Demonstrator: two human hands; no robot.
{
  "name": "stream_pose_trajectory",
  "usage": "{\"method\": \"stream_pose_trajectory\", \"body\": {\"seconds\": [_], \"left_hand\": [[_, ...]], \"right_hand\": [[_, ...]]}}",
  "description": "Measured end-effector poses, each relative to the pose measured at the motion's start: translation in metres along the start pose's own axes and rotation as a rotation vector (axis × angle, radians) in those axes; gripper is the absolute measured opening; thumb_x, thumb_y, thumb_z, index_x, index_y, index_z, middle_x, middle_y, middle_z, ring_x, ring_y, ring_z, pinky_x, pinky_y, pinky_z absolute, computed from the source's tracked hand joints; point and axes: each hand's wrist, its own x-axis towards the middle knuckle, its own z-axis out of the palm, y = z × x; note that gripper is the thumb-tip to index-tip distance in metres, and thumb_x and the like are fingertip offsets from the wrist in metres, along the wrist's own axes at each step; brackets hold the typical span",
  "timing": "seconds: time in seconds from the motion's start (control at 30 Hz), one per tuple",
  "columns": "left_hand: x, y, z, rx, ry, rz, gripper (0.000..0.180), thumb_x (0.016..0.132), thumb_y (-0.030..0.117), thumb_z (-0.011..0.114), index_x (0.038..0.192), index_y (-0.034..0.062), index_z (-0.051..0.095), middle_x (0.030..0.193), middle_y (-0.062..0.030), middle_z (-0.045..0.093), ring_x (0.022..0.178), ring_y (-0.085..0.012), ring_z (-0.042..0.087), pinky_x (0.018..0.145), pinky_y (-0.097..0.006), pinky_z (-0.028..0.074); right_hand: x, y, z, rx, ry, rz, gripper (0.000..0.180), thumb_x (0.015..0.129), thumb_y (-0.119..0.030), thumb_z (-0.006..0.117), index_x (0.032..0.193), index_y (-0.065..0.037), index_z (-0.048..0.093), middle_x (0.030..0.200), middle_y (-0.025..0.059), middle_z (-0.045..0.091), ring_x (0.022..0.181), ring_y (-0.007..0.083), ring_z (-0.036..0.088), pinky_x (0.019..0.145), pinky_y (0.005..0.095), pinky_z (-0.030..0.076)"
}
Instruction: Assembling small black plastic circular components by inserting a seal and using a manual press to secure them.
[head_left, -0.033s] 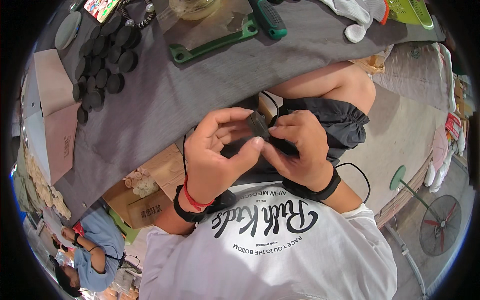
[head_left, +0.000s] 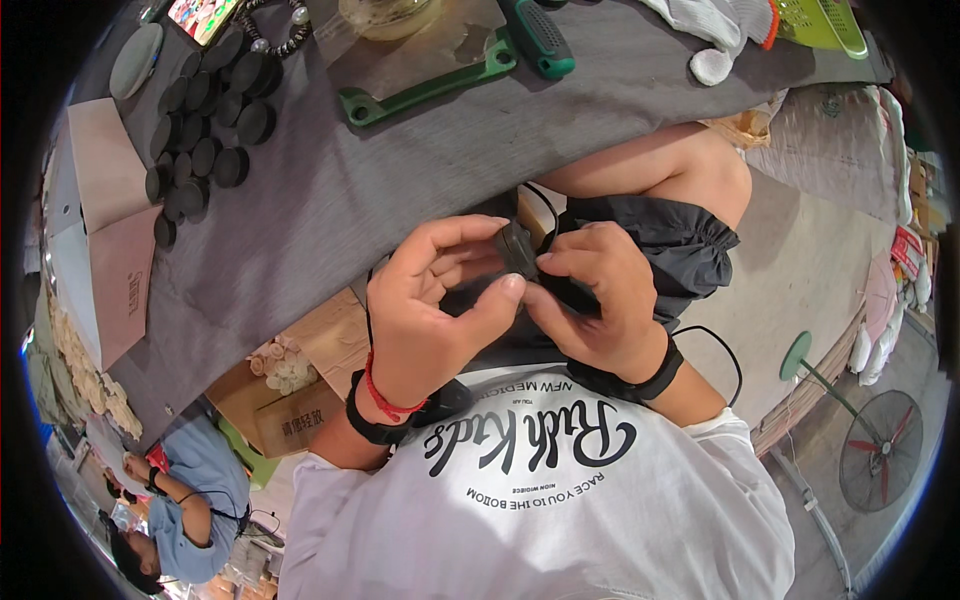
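Note:
My left hand point(head_left: 430, 295) holds a small dark disc point(head_left: 514, 248) between thumb and fingertips, in front of my lap and just off the table's near edge. Close against the disc's right side, the thumb and forefinger of my right hand point(head_left: 602, 290) are bent together in a pinch. Whether a smaller piece sits between them is hidden. The disc is tilted, and a line runs along its rim. Many similar black discs point(head_left: 230, 165) lie in a loose heap at the table's left.
The grey cloth-covered table point(head_left: 300, 220) carries a green-edged board point(head_left: 430, 85), a green-and-black handle point(head_left: 540, 45), white gloves point(head_left: 715, 40), a lime basket point(head_left: 820, 25), a bead bracelet point(head_left: 272, 40) and an open carton point(head_left: 115, 230). A fan point(head_left: 880, 450) stands right; another person point(head_left: 195, 500) sits lower left.

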Motion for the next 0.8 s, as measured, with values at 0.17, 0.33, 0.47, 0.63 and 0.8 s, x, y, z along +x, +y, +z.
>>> {"method": "stream_pose_trajectory", "body": {"seconds": [0.17, 0.33, 0.47, 0.63, 0.8], "left_hand": [[0.0, 0.002, -0.003, 0.02, -0.012, 0.057, 0.04, 0.074, -0.008, 0.066, 0.113, -0.0089, 0.054, 0.111, -0.0157, 0.06, 0.097, -0.0191, 0.062, 0.087, -0.029, 0.051], [0.0, -0.005, -0.01, 0.135, -0.002, 0.165, 0.039, 0.072, -0.009, 0.066, 0.11, -0.0081, 0.056, 0.112, -0.0164, 0.059, 0.098, -0.0193, 0.061, 0.087, -0.029, 0.051], [0.001, -0.004, -0.01, 0.129, -0.008, 0.152, 0.039, 0.071, -0.009, 0.066, 0.109, -0.0075, 0.057, 0.113, -0.0165, 0.059, 0.099, -0.0191, 0.061, 0.086, -0.028, 0.051], [0.001, -0.005, -0.008, 0.11, -0.012, 0.151, 0.039, 0.071, -0.01, 0.066, 0.109, -0.0074, 0.057, 0.113, -0.0163, 0.059, 0.099, -0.0189, 0.061, 0.086, -0.029, 0.051], [0.001, -0.003, -0.009, 0.116, -0.034, 0.127, 0.04, 0.072, -0.009, 0.066, 0.11, -0.0076, 0.057, 0.113, -0.0161, 0.059, 0.1, -0.0193, 0.061, 0.087, -0.029, 0.051]], "right_hand": [[-0.003, -0.006, -0.004, 0.216, -0.138, 0.241, 0.025, 0.065, -0.004, 0.07, 0.087, -0.006, 0.059, 0.077, 0.0072, 0.057, 0.063, 0.0239, 0.053, 0.058, 0.0338, 0.042], [-0.004, 0.009, -0.018, 0.185, -0.276, 0.027, 0.014, 0.065, -0.01, 0.068, 0.069, -0.006, 0.056, 0.062, 0.006, 0.051, 0.055, 0.0246, 0.049, 0.054, 0.0345, 0.037], [-0.003, 0.009, -0.018, 0.187, -0.241, 0.036, 0.02, 0.064, -0.014, 0.068, 0.06, -0.006, 0.05, 0.055, 0.0055, 0.045, 0.049, 0.0252, 0.045, 0.051, 0.0339, 0.035], [-0.002, 0.008, -0.016, 0.195, -0.224, 0.03, 0.022, 0.065, -0.015, 0.069, 0.06, -0.006, 0.049, 0.055, 0.0052, 0.044, 0.049, 0.0247, 0.045, 0.051, 0.034, 0.035], [0.0, 0.001, -0.014, 0.202, -0.161, 0.137, 0.016, 0.067, -0.015, 0.069, 0.065, -0.006, 0.057, 0.058, 0.0049, 0.048, 0.053, 0.0236, 0.048, 0.055, 0.0326, 0.037]]}}
